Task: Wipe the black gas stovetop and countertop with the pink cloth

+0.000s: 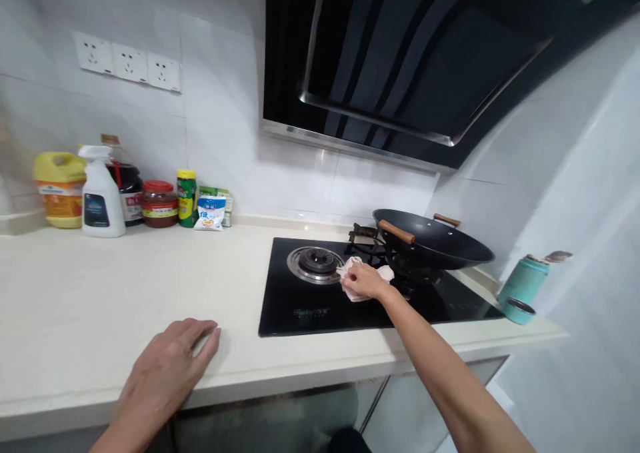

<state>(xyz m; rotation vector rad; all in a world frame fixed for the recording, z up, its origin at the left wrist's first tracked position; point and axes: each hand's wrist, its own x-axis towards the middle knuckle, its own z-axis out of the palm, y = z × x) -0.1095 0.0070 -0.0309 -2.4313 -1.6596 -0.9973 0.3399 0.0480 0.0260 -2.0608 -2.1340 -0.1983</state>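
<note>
My right hand (pixel 367 281) grips a pale pinkish cloth (pixel 356 296) and presses it on the black glass gas stove (pixel 330 313), just right of the left burner (pixel 316 265). Part of the cloth sticks out beyond my fingers to the right. My left hand (pixel 173 356) rests on the cream countertop (pixel 235 353) left of the stove, its thumb and fingers apart and nothing in it. A black wok (pixel 440 240) with wooden handles sits tilted over the right burner, close behind my right hand.
Along the back wall stand a yellow jug (pixel 60 190), a white spray bottle (pixel 101 193), a dark sauce bottle (pixel 129 190), a red-lidded jar (pixel 160 203), a green shaker (pixel 187 198) and a small packet (pixel 210 213). Turquoise containers (pixel 525 286) stand at right. A range hood (pixel 365 60) hangs above.
</note>
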